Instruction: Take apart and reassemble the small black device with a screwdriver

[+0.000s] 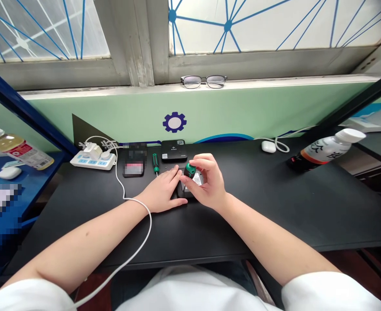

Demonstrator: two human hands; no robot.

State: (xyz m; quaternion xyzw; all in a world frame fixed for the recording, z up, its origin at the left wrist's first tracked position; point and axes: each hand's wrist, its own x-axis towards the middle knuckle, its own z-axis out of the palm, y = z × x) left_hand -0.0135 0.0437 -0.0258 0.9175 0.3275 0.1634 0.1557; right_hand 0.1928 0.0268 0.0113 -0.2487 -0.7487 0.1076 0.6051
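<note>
A small black square device [193, 186] with a white label lies on the black table [261, 207]. My left hand [162, 190] rests flat against its left side, fingers stretched out and thumb apart. Gripped in the fingers of my right hand [211, 183] is a green and black screwdriver [189, 170], tilted, its shaft pointing down onto the device. Whether the tip sits in a screw is too small to tell. Another green and black screwdriver [155, 163] lies just beyond my left hand, its tip hidden. Tiny dark bits lie to its right.
Behind the device lies a flat black box [173, 151]. A phone [135, 160] and a white power strip [93, 160] are at left; a white cable [150, 224] crosses my left forearm. A white earbud case [268, 147] and a bottle [326, 149] are at right. Glasses [203, 81] rest on the sill.
</note>
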